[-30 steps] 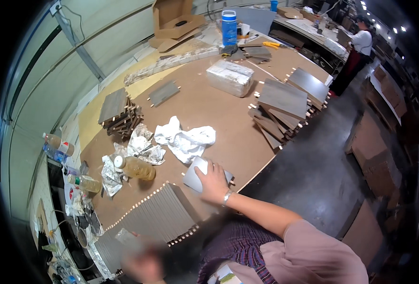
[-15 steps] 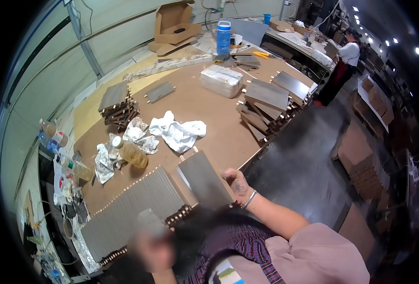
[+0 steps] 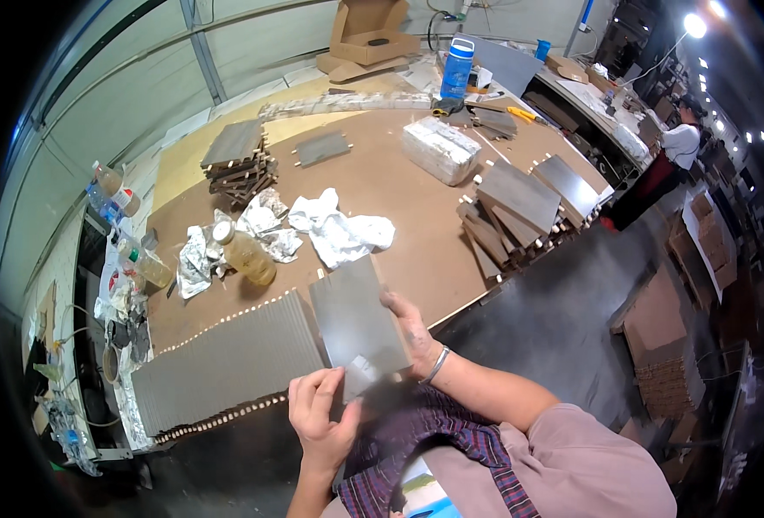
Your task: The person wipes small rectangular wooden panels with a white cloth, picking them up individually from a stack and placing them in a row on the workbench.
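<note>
A flat grey wooden panel (image 3: 356, 315) with light dowel pegs on its end is held up, tilted, at the table's near edge. My right hand (image 3: 415, 337) grips its right side, thumb along the edge. At the panel's lower left corner, my left hand (image 3: 322, 414) has its fingers bent around a small pale flat piece (image 3: 361, 373), which lies against the panel's face; its material is unclear. Just left of the panel stands a long row of similar grey panels (image 3: 227, 363), packed on edge with pegs showing along both sides.
Panel stacks stand at back left (image 3: 235, 147) and right (image 3: 520, 203). White rags (image 3: 339, 229), a bottle of yellowish liquid (image 3: 248, 255) and a white wrapped block (image 3: 441, 148) lie on the table (image 3: 425, 250). A co-worker (image 3: 680, 147) stands at a far bench.
My left hand has come up from below the table edge to the panel, bringing the pale piece against it. The panel has turned more face-up; the whole view has shifted.
</note>
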The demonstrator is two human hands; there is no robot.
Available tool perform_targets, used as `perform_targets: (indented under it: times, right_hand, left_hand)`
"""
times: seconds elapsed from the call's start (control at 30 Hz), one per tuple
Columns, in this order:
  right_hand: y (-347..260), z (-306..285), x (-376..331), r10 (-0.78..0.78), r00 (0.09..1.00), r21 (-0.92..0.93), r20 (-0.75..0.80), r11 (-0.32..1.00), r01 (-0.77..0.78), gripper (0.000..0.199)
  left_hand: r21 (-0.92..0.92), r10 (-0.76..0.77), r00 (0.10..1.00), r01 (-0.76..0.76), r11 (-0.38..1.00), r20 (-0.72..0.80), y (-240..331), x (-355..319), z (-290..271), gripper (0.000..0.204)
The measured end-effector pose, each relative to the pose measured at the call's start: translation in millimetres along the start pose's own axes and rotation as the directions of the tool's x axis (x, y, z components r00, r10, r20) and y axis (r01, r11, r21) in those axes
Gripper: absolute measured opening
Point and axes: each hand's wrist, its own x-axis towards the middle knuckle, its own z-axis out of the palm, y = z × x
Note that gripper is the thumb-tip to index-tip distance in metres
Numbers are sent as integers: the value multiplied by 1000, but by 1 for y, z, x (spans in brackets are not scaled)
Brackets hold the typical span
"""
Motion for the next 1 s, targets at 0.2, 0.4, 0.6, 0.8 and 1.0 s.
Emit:
perform_targets:
  times: [0.2,0.4,0.6,0.8,1.0]
  right_hand:
    - [-43,-6,-1,-11,1000,-47,8,999,11,43]
    - [-66,-17,3,-35,999,-114,-21,993,32,44]
    - [-74,-25,9,45,999,-32,-30,998,-46,45]
    - [-84,-20,8,64,998,30,-18,998,-64,43]
    - [-81,-23,13,-21,999,-6,-34,1000,21,45]
  left_hand:
    - [41,79,997,-80,996,7,29,30,42,47]
    - [97,122,992,-123,988,13,43,46,68,46]
    - [153,88,994,-97,983,68,45,55,73,44]
    - [230,8,998,-23,973,65,30,52,59,42]
    - [134,91,987,-108,985,130,35,70,69,45]
